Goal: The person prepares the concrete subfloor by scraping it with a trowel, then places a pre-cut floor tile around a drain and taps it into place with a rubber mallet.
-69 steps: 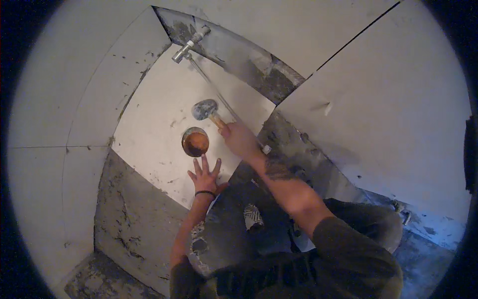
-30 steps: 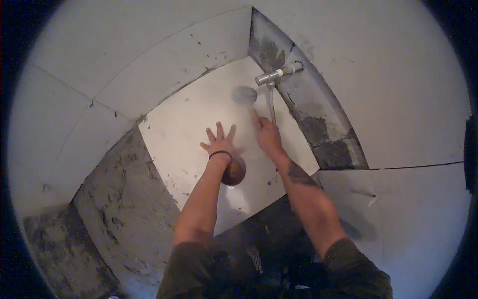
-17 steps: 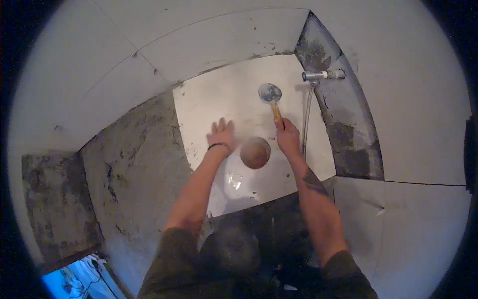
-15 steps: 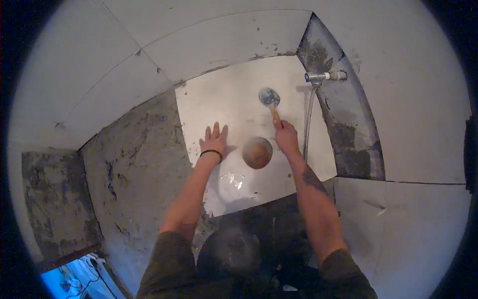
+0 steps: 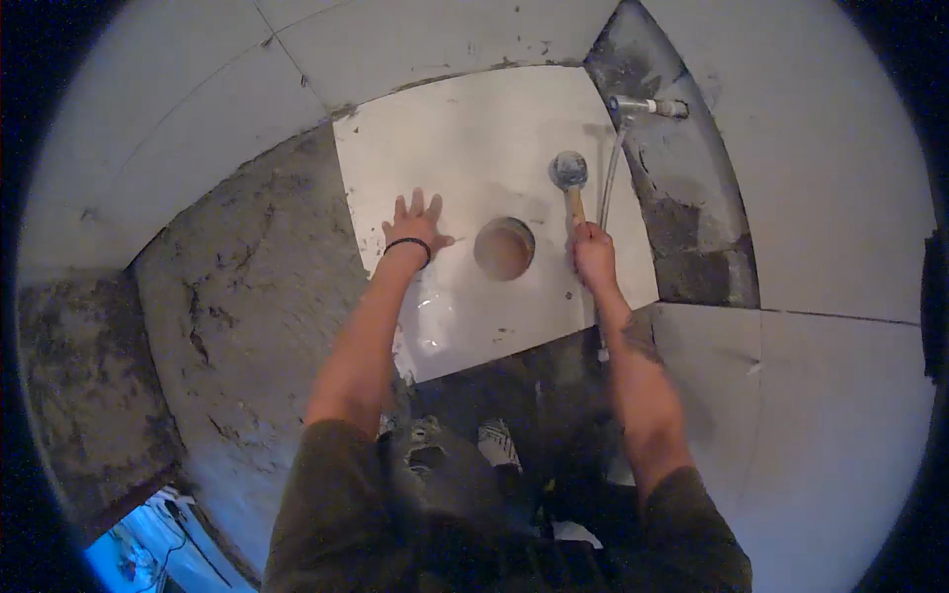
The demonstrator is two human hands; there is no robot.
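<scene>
A large pale floor tile [image 5: 455,128] lies in front of me with a round hole [image 5: 504,249] cut through it. On the tile's left part my left hand [image 5: 416,225] rests flat, fingers spread, a dark bracelet round the wrist. My right hand [image 5: 594,255] grips the wooden handle of a mallet [image 5: 569,170] right of the hole. The mallet's round, smeared grey head is over the tile's right part; whether it touches the surface I cannot tell.
Rough grey mortar [image 5: 247,267] covers the floor to the left. A chrome pipe fitting [image 5: 647,106] with a hose [image 5: 611,178] juts from the wall at the right. Pale tiles [image 5: 830,217] line the walls. Lower left, an opening [image 5: 148,549] shows blue light and a cable.
The mallet has moved to the right and nearer to me, from beyond the hole to beside its right edge. My left hand stays spread on the tile. The view has tilted slightly.
</scene>
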